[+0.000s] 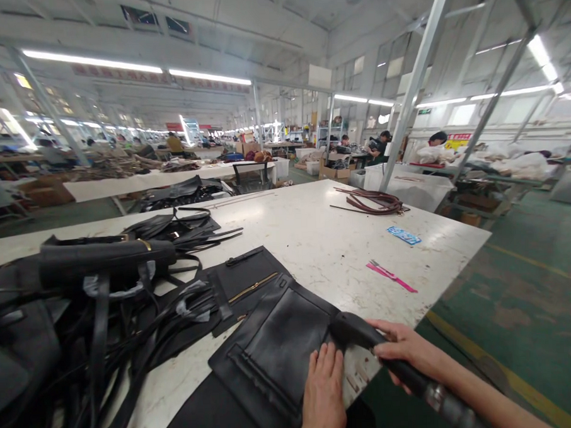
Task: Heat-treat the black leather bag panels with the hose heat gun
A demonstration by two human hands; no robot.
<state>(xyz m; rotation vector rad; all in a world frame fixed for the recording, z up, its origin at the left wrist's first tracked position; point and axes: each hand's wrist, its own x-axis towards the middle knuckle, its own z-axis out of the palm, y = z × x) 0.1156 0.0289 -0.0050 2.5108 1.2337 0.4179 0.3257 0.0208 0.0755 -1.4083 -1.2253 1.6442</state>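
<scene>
My left hand (324,382) lies flat with its fingers stretched out on a black leather bag panel (293,330), which has a stitched pocket and a rolled strip along one side. My right hand (409,350) is wrapped round the handle of a black hand-held tool (354,329), perhaps a heat gun; its exact kind is not clear. Its wide head touches or hovers over the panel's right edge, just beyond my left fingertips. Behind lies another black panel (250,278) with a gold zipper.
Black bags and straps (108,266) pile up on the left of the white table (310,238). Toward the right lie pink-handled thread snips (391,276), a blue patterned card (403,235) and brown leather straps (374,200). A metal post (415,88) rises behind the table. Other people work farther back.
</scene>
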